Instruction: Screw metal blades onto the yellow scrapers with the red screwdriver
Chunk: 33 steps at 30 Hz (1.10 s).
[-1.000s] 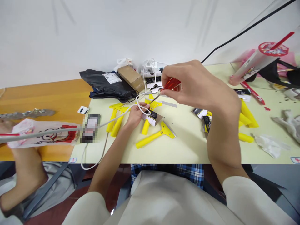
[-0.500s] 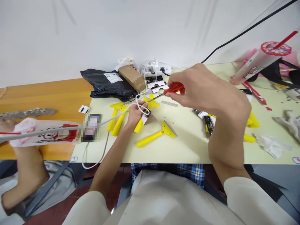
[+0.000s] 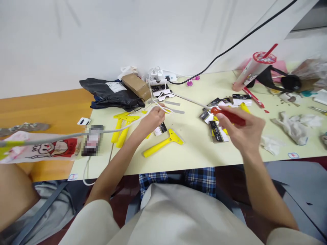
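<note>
My right hand [image 3: 241,131] is closed on the red handle of a screwdriver [image 3: 230,116], whose long metal shaft points left across the table. My left hand [image 3: 155,117] has its fingers pressed together over a white cable and a yellow part; what it holds is mostly hidden. Just below that hand lies a black-and-white card [image 3: 160,129]. A yellow scraper [image 3: 163,143] rests nearer the table's front edge, and more yellow scrapers [image 3: 124,131] lie left of my left hand. Thin grey blades [image 3: 177,111] lie flat to its right.
A black bag [image 3: 109,93], a brown box [image 3: 136,86] and a power strip [image 3: 170,75] stand at the back. Packaging cards [image 3: 219,132] lie near my right hand. On the right are a tall cup [image 3: 251,73] and crumpled tissue [image 3: 293,127]. Another person's arm [image 3: 17,194] is at left.
My right hand has moved right and down with the screwdriver, its tip now away from my left hand. My left hand has drawn its fingers together. The view has shifted to the right.
</note>
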{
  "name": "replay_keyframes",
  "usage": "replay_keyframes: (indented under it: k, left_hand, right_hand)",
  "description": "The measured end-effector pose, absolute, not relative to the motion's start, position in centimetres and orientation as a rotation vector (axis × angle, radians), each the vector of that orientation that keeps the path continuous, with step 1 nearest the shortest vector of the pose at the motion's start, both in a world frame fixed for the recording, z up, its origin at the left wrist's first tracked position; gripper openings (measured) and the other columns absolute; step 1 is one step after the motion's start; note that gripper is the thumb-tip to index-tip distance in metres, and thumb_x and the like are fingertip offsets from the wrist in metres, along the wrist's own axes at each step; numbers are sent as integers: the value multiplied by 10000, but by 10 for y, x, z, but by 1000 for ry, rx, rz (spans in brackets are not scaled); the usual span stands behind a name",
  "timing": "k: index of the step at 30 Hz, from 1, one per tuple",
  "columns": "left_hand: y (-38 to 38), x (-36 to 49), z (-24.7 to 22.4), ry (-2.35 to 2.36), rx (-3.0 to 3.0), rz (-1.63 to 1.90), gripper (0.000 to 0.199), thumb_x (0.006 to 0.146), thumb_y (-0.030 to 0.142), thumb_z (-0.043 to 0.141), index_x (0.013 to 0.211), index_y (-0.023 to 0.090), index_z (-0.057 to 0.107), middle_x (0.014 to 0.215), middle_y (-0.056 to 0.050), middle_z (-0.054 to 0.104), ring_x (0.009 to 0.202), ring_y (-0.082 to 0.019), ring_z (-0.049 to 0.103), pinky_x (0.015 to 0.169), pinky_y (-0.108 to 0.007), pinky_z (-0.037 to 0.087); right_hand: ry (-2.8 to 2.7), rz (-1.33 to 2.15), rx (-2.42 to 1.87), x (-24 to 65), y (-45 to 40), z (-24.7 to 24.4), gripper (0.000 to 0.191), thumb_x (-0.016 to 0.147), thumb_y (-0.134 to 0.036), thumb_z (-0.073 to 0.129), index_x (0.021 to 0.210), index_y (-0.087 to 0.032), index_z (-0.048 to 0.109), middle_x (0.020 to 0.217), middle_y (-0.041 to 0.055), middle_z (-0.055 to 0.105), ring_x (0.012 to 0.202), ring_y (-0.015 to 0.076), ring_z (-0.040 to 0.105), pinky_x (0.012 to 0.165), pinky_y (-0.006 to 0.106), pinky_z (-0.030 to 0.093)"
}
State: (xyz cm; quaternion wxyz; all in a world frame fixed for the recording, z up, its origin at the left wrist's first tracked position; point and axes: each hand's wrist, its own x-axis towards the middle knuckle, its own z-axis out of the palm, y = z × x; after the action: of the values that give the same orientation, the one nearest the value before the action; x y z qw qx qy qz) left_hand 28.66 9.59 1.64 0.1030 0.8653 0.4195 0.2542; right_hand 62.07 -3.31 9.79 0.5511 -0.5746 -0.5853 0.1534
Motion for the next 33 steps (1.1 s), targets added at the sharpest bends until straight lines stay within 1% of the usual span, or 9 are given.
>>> replay_keyframes:
  k: [2, 5, 9, 14, 19, 21, 24, 26, 33]
  left_hand:
    - [89, 292, 11, 1202, 2691, 584, 253, 1053, 130, 515, 1205, 174, 712, 1445, -198, 686, 1240, -305, 732, 981, -423, 631]
    - [82, 291, 5, 1148, 2849, 499, 322, 1091, 138, 453, 1324, 180, 672, 1441, -199, 670, 1320, -307, 709, 977, -398, 637]
    - [83, 284, 2, 1151, 2775, 581, 330, 1114, 227, 514, 1431, 226, 605, 1503, -167, 633, 1293, -287, 725, 1009, -406, 649]
    - [90, 274, -4, 1095, 2592, 771, 355, 1070, 210, 617, 1424, 232, 601, 1455, -162, 652, 1327, -289, 698, 1194, -489, 557]
    - [86, 266, -13, 1165, 2417, 891, 388, 1012, 168, 670, 1393, 227, 628, 1380, -135, 694, 1057, -220, 735, 1078, -429, 590]
    - [84, 264, -14, 1195, 2344, 913, 292, 998, 189, 682, 1289, 214, 666, 1336, -126, 715, 1044, -218, 734, 1088, -441, 581]
    - [81, 263, -13, 1230, 2249, 952, 57, 989, 259, 708, 1005, 220, 670, 1315, -126, 738, 1210, -260, 718, 1147, -467, 553]
    - [81, 263, -14, 1239, 2200, 963, 107, 981, 278, 717, 924, 229, 642, 1315, -118, 743, 1254, -264, 706, 1153, -459, 549]
    - [77, 257, -12, 1316, 2101, 969, 204, 1003, 358, 736, 1152, 232, 679, 1278, -109, 729, 1151, -255, 716, 1086, -433, 558]
  right_hand:
    - [-1005, 862, -1270, 615, -51, 70, 296, 941, -489, 885, 1155, -283, 875, 975, 50, 827, 666, 172, 661, 577, 335, 550]
    - [-519, 1448, -1079, 604, -71, 44, 327, 905, -492, 910, 1136, -265, 867, 1070, 61, 815, 711, 129, 630, 572, 259, 538]
    - [-429, 1785, -910, 588, -81, 35, 409, 923, -514, 887, 1207, -229, 814, 1005, 42, 699, 704, 111, 531, 564, 243, 481]
    - [-1180, 1463, -1173, 574, -48, 19, 326, 1043, -549, 728, 1007, -254, 594, 845, -22, 503, 678, 157, 475, 671, 351, 437]
    - [-1845, 867, -1512, 568, 12, -7, 305, 924, -373, 759, 951, -268, 473, 946, 54, 651, 827, 254, 589, 789, 417, 453]
    - [-1983, 852, -1453, 565, 29, -10, 246, 898, -316, 749, 968, -259, 521, 997, 84, 684, 918, 291, 619, 830, 432, 471]
    - [-2079, 976, -1368, 560, 42, -8, 182, 910, -277, 726, 967, -256, 555, 1018, 76, 739, 925, 283, 651, 841, 425, 482]
    - [-2089, 1041, -1355, 558, 45, -6, 189, 916, -271, 725, 956, -258, 541, 1025, 62, 755, 875, 260, 658, 818, 414, 480]
    - [-2082, 979, -1312, 542, 55, -16, 288, 909, -328, 773, 964, -269, 496, 1104, 84, 767, 932, 288, 688, 822, 426, 494]
